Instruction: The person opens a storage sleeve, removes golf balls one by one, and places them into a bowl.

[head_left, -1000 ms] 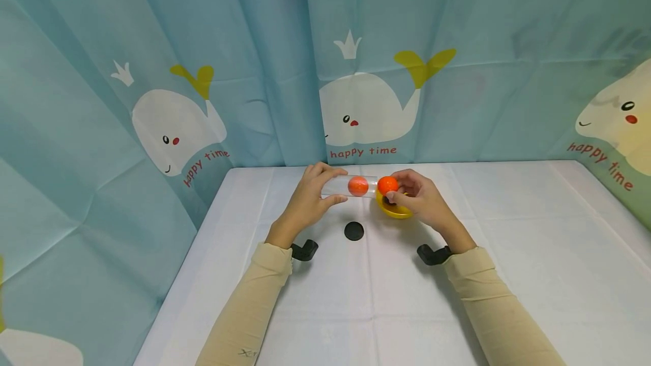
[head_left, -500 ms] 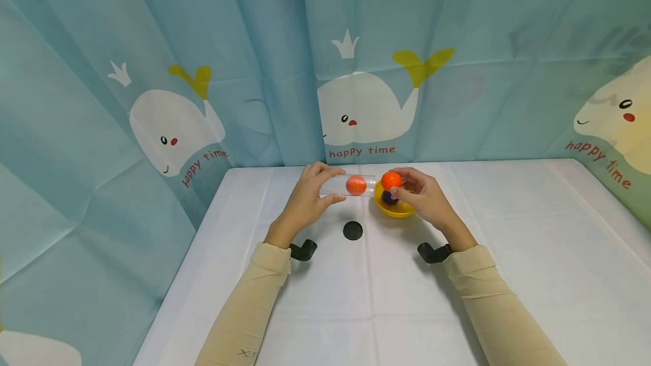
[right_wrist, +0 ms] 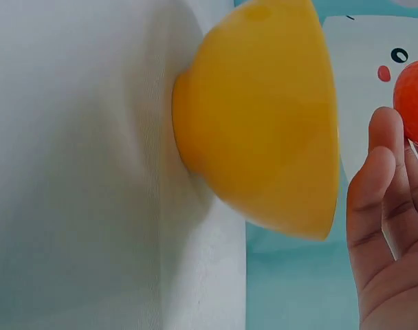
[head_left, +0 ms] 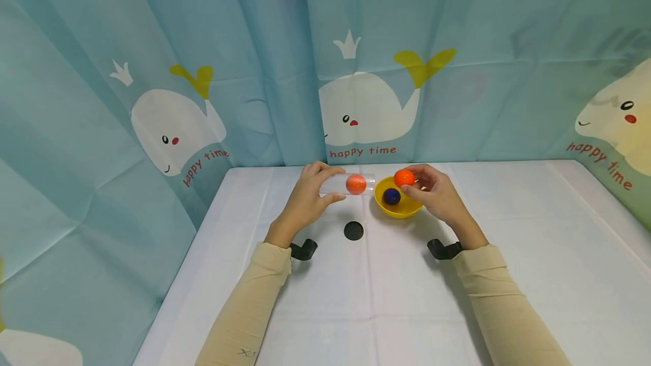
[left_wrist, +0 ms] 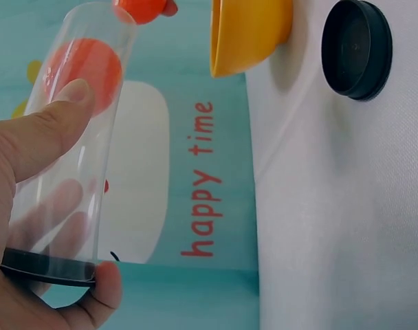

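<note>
My left hand (head_left: 305, 202) grips a clear plastic tube (left_wrist: 75, 192) lying sideways above the table, its open end facing right. A black base (left_wrist: 47, 267) closes the tube's other end, near my palm. Inside the tube, toward the open end, sits an orange ball (head_left: 356, 184). My right hand (head_left: 437, 194) pinches a second orange ball (head_left: 404, 178) between thumb and fingers, over the far right rim of a yellow bowl (right_wrist: 264, 124). A dark blue ball (head_left: 391, 196) rests in the bowl.
A round black lid (head_left: 353, 231) lies on the white-covered table (head_left: 325, 309), in front of the tube and bowl. Behind the table hangs a blue curtain (head_left: 274, 72) with whale prints. A dark wrist mount (head_left: 304, 249) shows at the left wrist.
My right hand has carried its orange ball to the right, from the tube's open end to over the bowl. The blue ball in the bowl now shows fully. My left hand stays nearly still.
</note>
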`<act>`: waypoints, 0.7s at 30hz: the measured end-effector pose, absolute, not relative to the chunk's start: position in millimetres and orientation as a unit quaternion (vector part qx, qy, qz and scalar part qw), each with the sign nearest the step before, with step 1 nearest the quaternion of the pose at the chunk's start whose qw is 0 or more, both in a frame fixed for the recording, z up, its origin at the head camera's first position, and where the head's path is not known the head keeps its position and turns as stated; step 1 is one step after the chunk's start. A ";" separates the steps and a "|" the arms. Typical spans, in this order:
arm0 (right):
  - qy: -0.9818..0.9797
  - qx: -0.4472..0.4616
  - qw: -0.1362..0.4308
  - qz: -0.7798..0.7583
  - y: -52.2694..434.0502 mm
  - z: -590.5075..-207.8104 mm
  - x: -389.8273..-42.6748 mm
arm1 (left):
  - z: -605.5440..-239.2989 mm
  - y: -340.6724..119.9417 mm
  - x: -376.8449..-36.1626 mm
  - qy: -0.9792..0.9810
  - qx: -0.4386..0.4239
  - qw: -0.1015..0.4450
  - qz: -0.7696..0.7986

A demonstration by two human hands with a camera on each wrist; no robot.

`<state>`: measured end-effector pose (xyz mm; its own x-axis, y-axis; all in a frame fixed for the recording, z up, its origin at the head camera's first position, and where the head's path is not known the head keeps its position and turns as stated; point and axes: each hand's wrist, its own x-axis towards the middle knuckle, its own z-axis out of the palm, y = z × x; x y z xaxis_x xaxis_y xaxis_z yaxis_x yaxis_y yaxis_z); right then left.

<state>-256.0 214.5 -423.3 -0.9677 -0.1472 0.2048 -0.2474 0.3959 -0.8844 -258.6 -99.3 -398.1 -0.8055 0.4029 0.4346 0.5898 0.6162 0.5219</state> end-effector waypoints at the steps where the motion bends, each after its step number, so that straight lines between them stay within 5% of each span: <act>1: -0.836 0.117 0.048 0.534 214.9 -422.8 -256.0 | -398.3 -99.3 -258.8 -0.889 -0.278 0.139 -0.338; 21: -0.860 0.114 0.108 0.485 226.1 -430.7 -260.9 | -402.6 -99.0 -260.9 -0.891 -0.265 0.135 -0.342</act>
